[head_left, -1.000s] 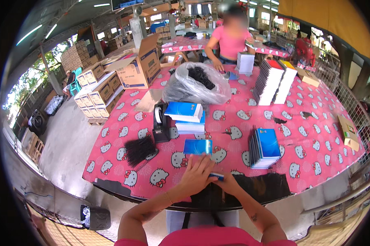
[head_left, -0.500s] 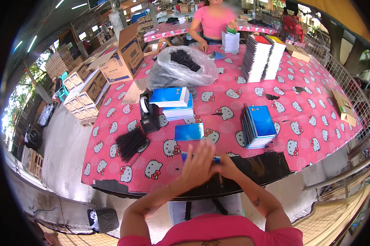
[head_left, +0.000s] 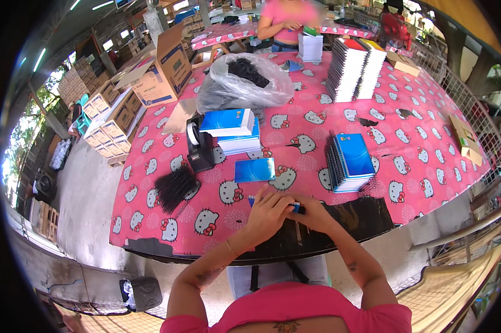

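Observation:
A blue-covered notebook [head_left: 252, 200] is at the table's near edge, mostly hidden under my hands. My left hand [head_left: 268, 215] lies over it with fingers bent. My right hand [head_left: 311, 213] grips its right end, close against the left. Just beyond lies a flat blue cover [head_left: 255, 170]. To the right stands a stack of blue spiral notebooks [head_left: 355, 158], black coils along its left side. Farther off at left, blue-topped notebooks [head_left: 226, 122] with no coils visible are piled. Loose black binding coils [head_left: 175, 190] lie left of the cover.
A black tape dispenser [head_left: 199, 150] stands beside the notebook pile. Behind it are a clear plastic bag [head_left: 245, 86] of black coils and an open cardboard box [head_left: 162, 75]. Tall spiral-notebook stacks [head_left: 346, 72] rise at the far right. Across the table another person [head_left: 288, 22] stands by a notebook stack.
My left hand has gone from stretched flat to bent fingers over the notebook, meeting my right hand. The person opposite has brought their hands together. The whole view has shifted slightly.

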Tool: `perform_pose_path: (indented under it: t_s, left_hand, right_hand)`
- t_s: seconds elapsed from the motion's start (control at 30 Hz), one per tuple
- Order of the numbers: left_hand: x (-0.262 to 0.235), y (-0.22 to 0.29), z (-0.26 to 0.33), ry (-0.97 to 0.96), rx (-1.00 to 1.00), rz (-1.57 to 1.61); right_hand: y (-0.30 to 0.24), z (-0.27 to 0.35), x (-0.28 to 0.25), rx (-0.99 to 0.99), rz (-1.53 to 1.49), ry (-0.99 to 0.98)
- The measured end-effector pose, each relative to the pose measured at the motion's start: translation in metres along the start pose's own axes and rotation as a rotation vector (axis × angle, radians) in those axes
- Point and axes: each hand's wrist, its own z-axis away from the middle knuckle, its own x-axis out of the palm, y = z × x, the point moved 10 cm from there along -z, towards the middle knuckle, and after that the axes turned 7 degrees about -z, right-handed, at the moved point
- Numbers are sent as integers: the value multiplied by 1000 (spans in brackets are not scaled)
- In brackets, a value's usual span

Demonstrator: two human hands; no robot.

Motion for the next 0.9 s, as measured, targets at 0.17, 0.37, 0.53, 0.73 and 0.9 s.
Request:
perform_pose_path:
  t_s: [0.17,0.37,0.53,0.73,0.9]
  left_hand:
    - [-6,5,1,65,-25,63]
    - [-10,6,1,70,-1,96]
    - [-13,5,0,120,-17,79]
    - [-14,13,-3,-12,17,-136]
    - [-47,12,-42,102,11,-15]
  right_hand:
    - [27,17,-30,163,-216,46]
    - [33,9,-33,204,-154,-17]
    - [20,1,-36,147,-84,-58]
    - [-7,3,-31,-86,246,227]
    - [-83,31,-75,-202,349,606]
